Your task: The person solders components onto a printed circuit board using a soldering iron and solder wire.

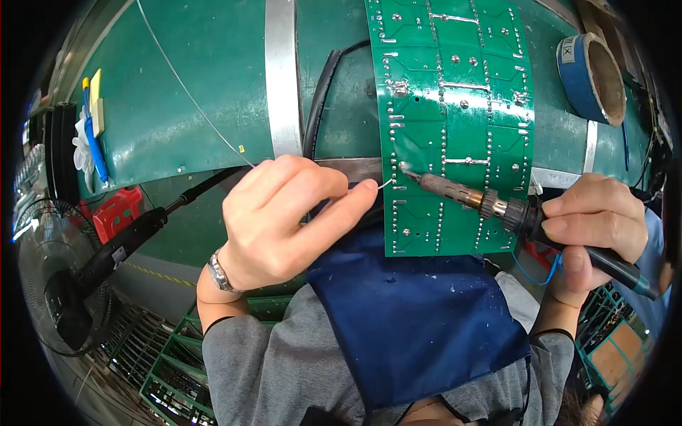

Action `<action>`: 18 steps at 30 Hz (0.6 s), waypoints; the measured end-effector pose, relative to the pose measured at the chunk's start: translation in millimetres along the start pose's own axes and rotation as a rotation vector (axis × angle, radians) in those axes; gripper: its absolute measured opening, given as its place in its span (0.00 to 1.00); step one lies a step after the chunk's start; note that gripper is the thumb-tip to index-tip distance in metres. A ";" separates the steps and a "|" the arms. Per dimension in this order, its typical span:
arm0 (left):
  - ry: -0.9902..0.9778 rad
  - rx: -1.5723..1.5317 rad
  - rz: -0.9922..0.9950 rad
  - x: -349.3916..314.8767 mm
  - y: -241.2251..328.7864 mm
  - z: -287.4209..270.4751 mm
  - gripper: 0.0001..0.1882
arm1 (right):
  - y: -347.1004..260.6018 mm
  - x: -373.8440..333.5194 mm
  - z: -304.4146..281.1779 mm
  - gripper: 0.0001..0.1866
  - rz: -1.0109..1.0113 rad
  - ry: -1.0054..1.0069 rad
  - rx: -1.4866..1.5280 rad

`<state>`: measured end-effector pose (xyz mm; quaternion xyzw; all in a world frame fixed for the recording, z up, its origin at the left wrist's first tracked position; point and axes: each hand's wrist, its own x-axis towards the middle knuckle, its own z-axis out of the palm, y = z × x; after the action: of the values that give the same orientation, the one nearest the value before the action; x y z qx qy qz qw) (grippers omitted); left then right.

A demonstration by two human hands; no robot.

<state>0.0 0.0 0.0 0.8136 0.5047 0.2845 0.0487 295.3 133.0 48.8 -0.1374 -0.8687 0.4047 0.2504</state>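
A long green circuit board (465,128) with rows of shiny solder joints lies in front of me, its near end over my blue apron. My right hand (597,220) is closed round the black handle of a soldering iron (490,202). The iron's tip rests at or just above the board's left edge. Between thumb and finger, my left hand (291,213) pinches thin solder wire (190,92). Its short free end meets the board close to the iron's tip; whether the two touch is too small to tell. The wire trails back to the upper left.
A roll of blue tape (593,79) stands on the green bench at the right. A blue pen (95,142) and a yellow pad (96,106) lie at the far left. Below them is a black fan (74,284). A thick black cable (323,99) runs left of the board.
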 end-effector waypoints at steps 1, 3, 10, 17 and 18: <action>-0.001 -0.004 0.008 1.2 2.0 1.0 0.19 | -2.6 -0.5 3.7 0.12 0.042 0.028 -0.011; -0.004 -0.004 0.014 0.4 3.7 2.7 0.18 | -1.9 0.3 12.0 0.16 0.081 0.055 -0.019; -0.010 0.031 0.029 -0.5 4.2 9.1 0.20 | 2.1 0.9 23.4 0.14 -0.001 0.070 -0.065; -0.053 -0.103 0.019 -2.1 11.7 -3.9 0.18 | -4.2 -6.4 -1.3 0.14 -0.023 -0.049 -0.049; -0.048 -0.109 0.025 -5.3 14.0 -1.7 0.18 | -3.8 -6.8 3.5 0.14 -0.026 -0.052 -0.045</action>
<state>8.5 -11.6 4.4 0.8226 0.4768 0.2926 0.1016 299.0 125.4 47.6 -0.1210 -0.8856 0.3851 0.2298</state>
